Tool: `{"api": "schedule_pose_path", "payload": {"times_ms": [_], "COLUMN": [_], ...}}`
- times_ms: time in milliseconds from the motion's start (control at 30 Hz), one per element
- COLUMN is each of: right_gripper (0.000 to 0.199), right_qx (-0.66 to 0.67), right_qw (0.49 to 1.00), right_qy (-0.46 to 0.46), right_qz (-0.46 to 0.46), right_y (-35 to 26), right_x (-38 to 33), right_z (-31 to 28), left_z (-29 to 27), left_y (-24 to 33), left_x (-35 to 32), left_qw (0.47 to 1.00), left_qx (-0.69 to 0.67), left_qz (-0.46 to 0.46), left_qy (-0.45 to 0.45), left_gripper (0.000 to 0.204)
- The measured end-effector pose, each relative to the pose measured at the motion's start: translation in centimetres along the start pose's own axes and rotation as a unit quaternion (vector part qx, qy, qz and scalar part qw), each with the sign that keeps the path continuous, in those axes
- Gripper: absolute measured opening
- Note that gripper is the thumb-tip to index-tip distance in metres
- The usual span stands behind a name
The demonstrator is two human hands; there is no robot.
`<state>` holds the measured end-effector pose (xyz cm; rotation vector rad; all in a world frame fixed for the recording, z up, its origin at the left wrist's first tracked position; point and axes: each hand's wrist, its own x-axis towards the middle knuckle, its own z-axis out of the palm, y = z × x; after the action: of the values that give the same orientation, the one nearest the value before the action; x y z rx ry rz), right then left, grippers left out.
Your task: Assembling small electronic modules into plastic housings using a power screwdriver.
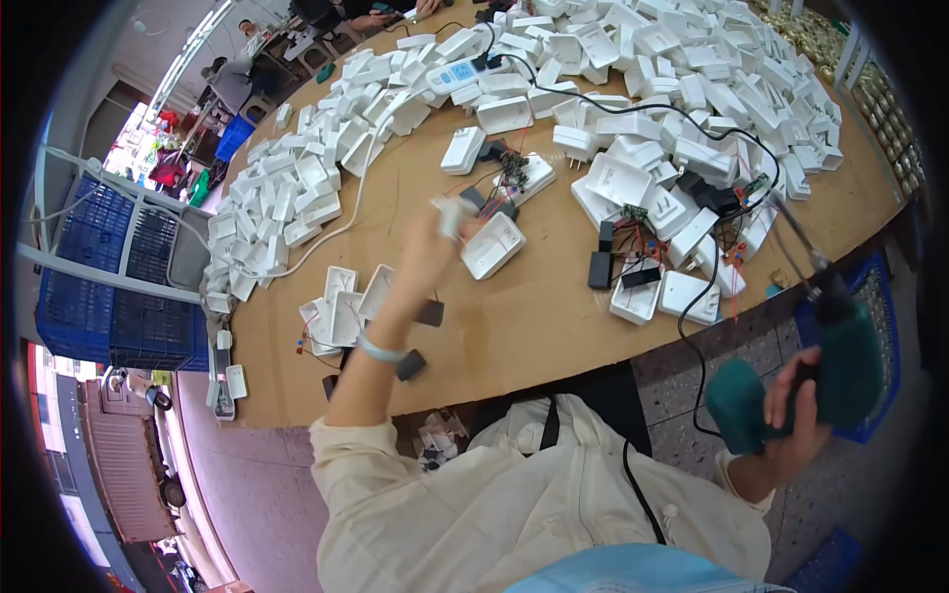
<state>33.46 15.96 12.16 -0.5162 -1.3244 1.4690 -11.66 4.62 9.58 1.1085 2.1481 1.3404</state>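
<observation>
Left grip (427, 247): raised over the bench (554, 331), fingers bent together; a white blur sits at the fingertips, and I cannot tell whether it is a held part or a finger covering, nor whether the fingers are clenched or loose
Right grip (796, 413): wrapped firmly around the handle of a teal-green and black pistol-shaped power tool (852, 341); the slim metal shaft (817, 259) leads away from the body, beside the bench's right end
Open white plastic casing (494, 249): just right of the left grip, hollow side up; best steadied by its outer walls, so the fingers leave the hollow free
Green circuit board with red wires (514, 173): beyond the left grip and slightly right; it looks delicate, so I would lift it by its edges and keep tension off the leads
Black rectangular block (473, 198): close beside the left grip, among the wires; ease it along with its board rather than letting it dangle
Tool handling: I would keep the shaft pointed clear of the left grip and the loose wires; bring it in straight, with the casing held flat first
Black power cord (692, 119): left of the right grip and beyond it, looping over the bench; worth keeping off the tool's path
White casing heap (652, 49): far beyond both grips; reach around its edge to avoid a slide
</observation>
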Motion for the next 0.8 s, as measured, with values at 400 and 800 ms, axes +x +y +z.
{"api": "schedule_pose_path", "payload": {"times_ms": [400, 800], "right_gripper": [0.032, 0.015], "right_qx": [-0.033, -0.174], "right_qw": [0.992, 0.967], "right_qy": [0.032, -0.079], "right_qz": [0.114, 0.170], "right_y": [1.2, 7.0], "right_x": [-1.5, -6.2], "right_z": [8.1, 10.6], "left_z": [7.1, 4.2], "left_y": [-4.1, -1.1], "left_x": [-10.0, -11.2], "left_qw": [0.892, 0.989], "left_qx": [0.387, 0.122], "left_qz": [0.209, 0.081], "left_qy": [-0.107, 0.000], "left_gripper": [0.041, 0.028]}}
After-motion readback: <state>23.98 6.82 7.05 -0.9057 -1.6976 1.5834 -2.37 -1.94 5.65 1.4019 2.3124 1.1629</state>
